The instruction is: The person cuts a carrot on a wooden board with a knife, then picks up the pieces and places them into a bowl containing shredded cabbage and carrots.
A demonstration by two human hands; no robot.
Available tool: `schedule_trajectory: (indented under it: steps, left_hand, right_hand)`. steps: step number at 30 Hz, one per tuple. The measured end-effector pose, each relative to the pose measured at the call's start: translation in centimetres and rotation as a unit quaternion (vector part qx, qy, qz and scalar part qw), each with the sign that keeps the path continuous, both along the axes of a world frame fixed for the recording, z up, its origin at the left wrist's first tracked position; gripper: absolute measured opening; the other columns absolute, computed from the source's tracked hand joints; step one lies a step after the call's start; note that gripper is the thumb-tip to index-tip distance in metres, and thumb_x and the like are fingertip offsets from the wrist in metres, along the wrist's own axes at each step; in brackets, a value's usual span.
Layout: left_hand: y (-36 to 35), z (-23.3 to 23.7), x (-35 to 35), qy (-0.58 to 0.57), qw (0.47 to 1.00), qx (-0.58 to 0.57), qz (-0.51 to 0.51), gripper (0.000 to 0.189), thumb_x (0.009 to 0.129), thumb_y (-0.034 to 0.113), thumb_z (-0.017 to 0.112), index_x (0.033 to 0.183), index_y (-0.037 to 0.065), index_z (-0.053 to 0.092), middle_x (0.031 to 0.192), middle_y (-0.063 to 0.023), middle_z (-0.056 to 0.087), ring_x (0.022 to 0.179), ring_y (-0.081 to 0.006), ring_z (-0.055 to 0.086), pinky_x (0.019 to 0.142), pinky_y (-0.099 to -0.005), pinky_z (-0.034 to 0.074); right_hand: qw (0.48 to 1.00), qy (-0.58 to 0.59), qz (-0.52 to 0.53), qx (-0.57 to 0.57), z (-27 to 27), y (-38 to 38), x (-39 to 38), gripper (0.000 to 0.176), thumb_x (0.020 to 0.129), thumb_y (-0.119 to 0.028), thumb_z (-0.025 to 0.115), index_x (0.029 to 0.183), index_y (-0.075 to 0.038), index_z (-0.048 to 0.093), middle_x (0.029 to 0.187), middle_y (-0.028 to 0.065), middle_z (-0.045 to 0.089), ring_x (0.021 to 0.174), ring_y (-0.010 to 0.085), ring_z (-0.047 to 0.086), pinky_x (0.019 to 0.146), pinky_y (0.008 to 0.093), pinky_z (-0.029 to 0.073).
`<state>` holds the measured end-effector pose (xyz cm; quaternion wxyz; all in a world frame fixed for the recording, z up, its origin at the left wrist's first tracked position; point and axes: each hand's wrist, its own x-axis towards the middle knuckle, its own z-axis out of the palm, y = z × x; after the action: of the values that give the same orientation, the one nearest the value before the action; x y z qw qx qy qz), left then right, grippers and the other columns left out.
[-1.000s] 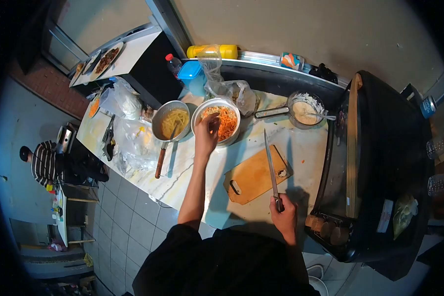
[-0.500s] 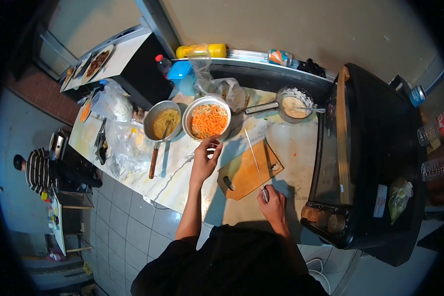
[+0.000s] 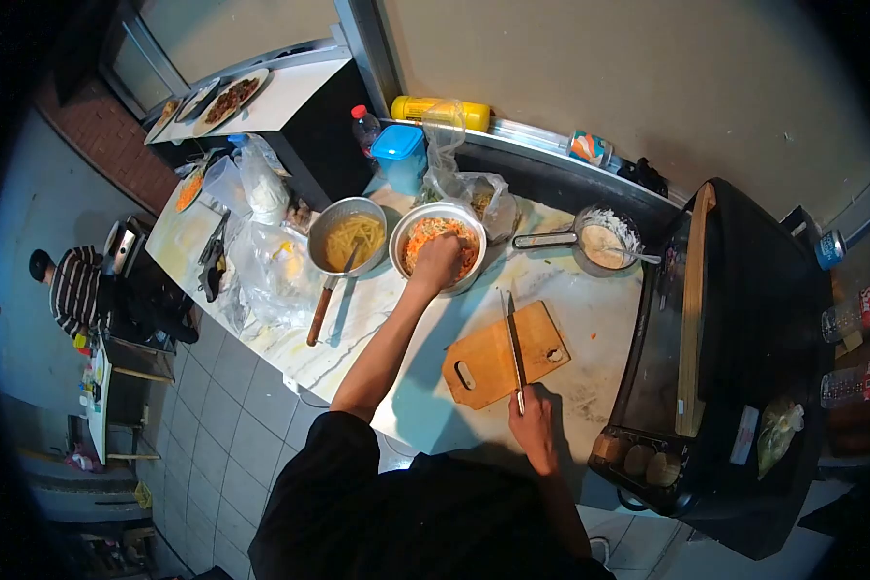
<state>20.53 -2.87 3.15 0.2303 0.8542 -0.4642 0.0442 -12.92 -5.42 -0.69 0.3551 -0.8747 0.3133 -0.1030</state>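
My left hand (image 3: 439, 263) reaches down into a round pot (image 3: 397, 253) of shredded carrot mixed with paler shreds (image 3: 422, 232). Its fingertips are hidden among the shreds. In my right hand (image 3: 534, 418) is a kitchen knife (image 3: 516, 348), its blade lying over a wooden cutting board (image 3: 483, 360) and pointing away from me. The board has a slot near its left end. Left of the carrot pot stands a saucepan (image 3: 343, 271) with pale yellow strips in liquid, a utensil in it and a brown wooden handle turned towards me.
A small pan (image 3: 604, 242) of pale batter with a spoon stands at the back right. Plastic bags (image 3: 266, 275), a blue-lidded container (image 3: 399, 159) and a bottle (image 3: 364, 128) are on the left and back. A black oven-like appliance (image 3: 754, 329) bounds the right. A person in stripes (image 3: 75, 290) stands far left.
My left hand has gone from beside the pot's near rim down into the carrot shreds. The knife in my right hand has turned so its flat side shows. The view has shifted.
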Motion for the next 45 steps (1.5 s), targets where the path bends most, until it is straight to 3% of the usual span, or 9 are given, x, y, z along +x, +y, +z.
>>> schedule_trajectory:
  steps: [2, 21, 23, 25, 28, 32, 35, 41, 45]
  left_hand:
    - [-0.8, -1.4, 0.5, -0.074, 0.997, 0.024, 0.015, 0.008, 0.072, 0.008, 0.059, 0.068, 0.001, 0.059, 0.074, -0.0198, 0.061, 0.069, -0.0362, 0.063, 0.061, -0.0439, 0.052]
    - [0.0, 1.1, 0.3, -0.011, 0.999, 0.047, 0.003, 0.009, 0.072, 0.008, 0.062, 0.079, 0.002, 0.061, 0.073, -0.017, 0.063, 0.073, -0.0332, 0.064, 0.064, -0.0422, 0.051]
    - [0.9, 2.6, 0.2, 0.133, 0.987, -0.077, -0.04, 0.008, 0.076, 0.006, 0.062, 0.08, 0.0, 0.06, 0.073, -0.018, 0.064, 0.075, -0.0337, 0.064, 0.065, -0.0409, 0.05]
    - [1.6, 4.9, -0.7, 0.158, 0.983, -0.087, -0.023, 0.009, 0.077, 0.002, 0.063, 0.083, -0.002, 0.058, 0.077, -0.0164, 0.064, 0.077, -0.0315, 0.064, 0.069, -0.0377, 0.049]
    - [2.8, 5.9, -1.0, 0.258, 0.953, -0.155, -0.017, 0.018, 0.08, -0.004, 0.062, 0.095, 0.0, 0.054, 0.081, -0.0062, 0.062, 0.08, -0.0156, 0.061, 0.072, -0.0278, 0.046]
    - [3.5, 6.6, -3.0, 0.346, 0.879, -0.325, -0.027, 0.015, 0.084, 0.001, 0.063, 0.098, 0.0, 0.058, 0.078, 0.0002, 0.06, 0.073, -0.0083, 0.054, 0.068, -0.0232, 0.044]
    - [4.1, 5.5, -5.5, 0.357, 0.899, -0.253, -0.035, 0.008, 0.085, 0.003, 0.063, 0.091, -0.002, 0.062, 0.094, -0.0055, 0.066, 0.077, -0.0104, 0.057, 0.071, -0.027, 0.047]
    - [3.5, 0.1, -14.5, 0.481, 0.856, -0.189, -0.021, 0.006, 0.082, 0.006, 0.067, 0.086, 0.002, 0.069, 0.081, -0.0031, 0.068, 0.077, -0.0096, 0.061, 0.069, -0.0262, 0.048]
    - [3.3, 2.0, -17.7, 0.38, 0.917, -0.118, 0.022, 0.008, 0.078, -0.001, 0.065, 0.086, -0.002, 0.067, 0.076, -0.01, 0.069, 0.066, -0.0145, 0.064, 0.058, -0.0272, 0.048]
  right_hand:
    - [1.0, 0.008, -0.012, 0.0, 0.0, 0.1, 0.0, 0.018, 0.088, -0.018, 0.054, 0.085, -0.001, 0.054, 0.065, 0.0233, 0.054, 0.066, 0.0447, 0.052, 0.06, 0.0522, 0.04]
    - [0.999, 0.014, -0.032, 0.003, 0.6, 0.3, 0.3, 0.022, 0.089, -0.024, 0.053, 0.091, -0.002, 0.055, 0.067, 0.0262, 0.056, 0.067, 0.0463, 0.055, 0.06, 0.0542, 0.043]
    - [0.998, 0.012, -0.043, 0.039, 0.9, 0.3, 0.4, 0.018, 0.088, -0.018, 0.054, 0.084, 0.0, 0.055, 0.068, 0.0233, 0.057, 0.067, 0.0452, 0.054, 0.06, 0.0525, 0.041]
    - [0.998, 0.028, -0.036, 0.041, 0.9, 0.2, 0.3, 0.02, 0.089, -0.021, 0.053, 0.089, -0.001, 0.055, 0.07, 0.0253, 0.057, 0.069, 0.0458, 0.054, 0.062, 0.0535, 0.042]
    - [0.997, 0.05, -0.033, 0.051, 1.4, 0.3, 0.5, 0.023, 0.09, -0.024, 0.052, 0.094, -0.001, 0.055, 0.074, 0.0276, 0.057, 0.074, 0.0468, 0.054, 0.065, 0.0545, 0.043]
    - [0.995, 0.058, -0.043, 0.067, 1.3, 0.3, 0.6, 0.023, 0.09, -0.023, 0.051, 0.094, -0.001, 0.054, 0.079, 0.0282, 0.058, 0.079, 0.0479, 0.053, 0.069, 0.055, 0.043]
    - [0.997, 0.042, -0.042, 0.046, 0.9, 0.4, 0.4, 0.024, 0.09, -0.023, 0.051, 0.097, 0.0, 0.055, 0.079, 0.0282, 0.058, 0.079, 0.0479, 0.053, 0.071, 0.0549, 0.043]
    - [0.997, 0.059, -0.032, 0.05, 1.6, 0.2, 0.5, 0.027, 0.091, -0.023, 0.049, 0.101, 0.001, 0.055, 0.083, 0.0267, 0.059, 0.08, 0.0462, 0.054, 0.073, 0.0537, 0.043]
    - [0.996, 0.047, -0.061, 0.055, 0.7, 0.7, 0.2, 0.02, 0.09, -0.021, 0.05, 0.088, -0.001, 0.053, 0.079, 0.0227, 0.058, 0.079, 0.0453, 0.051, 0.072, 0.0526, 0.04]
